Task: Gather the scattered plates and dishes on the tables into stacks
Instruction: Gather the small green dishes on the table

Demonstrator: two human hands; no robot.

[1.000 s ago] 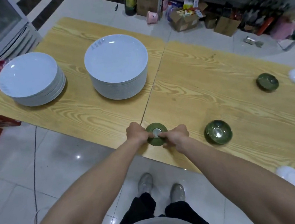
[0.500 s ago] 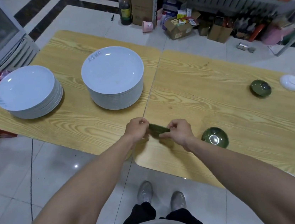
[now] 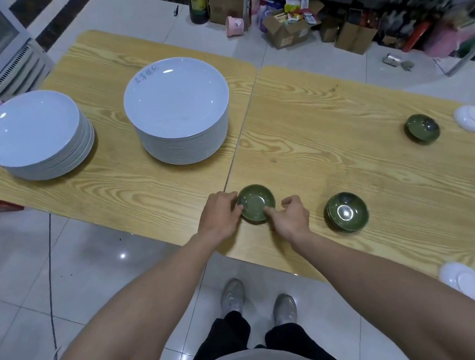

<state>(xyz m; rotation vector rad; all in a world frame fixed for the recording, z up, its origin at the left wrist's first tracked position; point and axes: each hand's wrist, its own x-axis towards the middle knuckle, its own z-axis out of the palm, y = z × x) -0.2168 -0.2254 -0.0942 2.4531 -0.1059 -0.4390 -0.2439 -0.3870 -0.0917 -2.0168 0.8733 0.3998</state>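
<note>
The small green bowl (image 3: 255, 203) sits at the near edge of the tabletop (image 3: 315, 140), just right of the seam where the two wood-grain surfaces meet. It is round and shallow, mouth upward, with a glossy dark olive glaze that looks paler in the hollow and darker along the rim. Whether its foot rests on the wood or is slightly raised cannot be told. The left hand (image 3: 219, 215) grips its left side with the fingers curled round the rim. The right hand (image 3: 292, 218) pinches the near right part of the rim with fingertip and thumb, its other fingers bent. Near it to the right, along the same near edge, stands a second green bowl (image 3: 346, 211) with a bright glint in its centre; a doubled rim suggests more than one nested there. A third green bowl (image 3: 422, 128) lies well apart toward the far right edge, just beside a white dish (image 3: 471, 118) turned foot up. Another upturned white dish (image 3: 462, 280) lies at the near right edge. On the left half stand a tall stack of white plates (image 3: 176, 106) and, toward the left edge, a lower stack of white plates (image 3: 32, 130).
</note>
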